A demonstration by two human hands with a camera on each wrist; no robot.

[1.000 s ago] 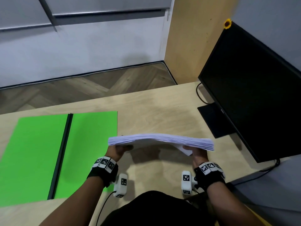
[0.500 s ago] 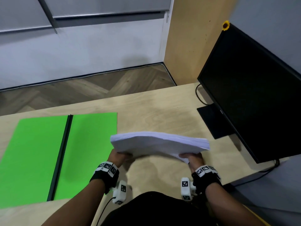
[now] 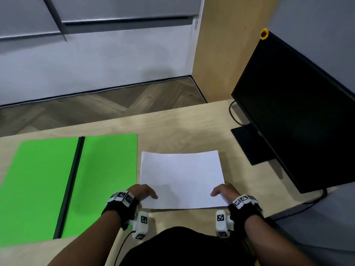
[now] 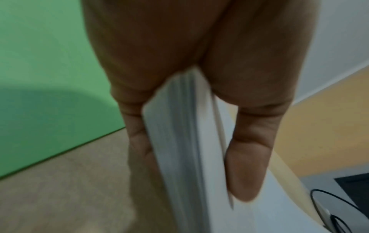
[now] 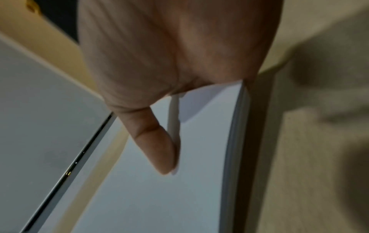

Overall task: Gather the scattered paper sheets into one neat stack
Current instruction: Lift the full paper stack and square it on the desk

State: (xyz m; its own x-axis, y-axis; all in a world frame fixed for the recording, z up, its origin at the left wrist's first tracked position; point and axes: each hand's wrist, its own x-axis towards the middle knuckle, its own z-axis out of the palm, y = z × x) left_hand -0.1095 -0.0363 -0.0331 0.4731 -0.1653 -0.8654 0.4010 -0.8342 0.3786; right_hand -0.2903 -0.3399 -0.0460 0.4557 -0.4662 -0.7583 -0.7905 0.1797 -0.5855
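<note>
From the head view, my left hand (image 3: 143,191) grips the near left corner of the thick white stack of paper sheets (image 3: 182,177), thumb on top, and my right hand (image 3: 223,191) grips the near right corner the same way; my other fingers are tucked under the sheets, out of sight. The stack sits on the pale wooden desk (image 3: 172,129), just right of the bright green folder with a black spine (image 3: 80,179) and left of the black monitor (image 3: 299,112), long axis running left to right, far edge toward the wall. Whether the near edge is touching the desk, I can't say. On the left wrist view, blurred: my left hand (image 4: 189,78) pinches the stack (image 4: 179,134) between thumb and fingers (image 4: 247,157), the layered edge running away from the camera, green folder (image 4: 49,63) off to the side. On the right wrist view, also soft: my right hand (image 5: 169,55) holds the stack (image 5: 199,157), thumb pressed on the top sheet, one loose sheet edge standing up against it; the fingers underneath are hidden, with the desk (image 5: 309,173) beside the stack's edge.
</note>
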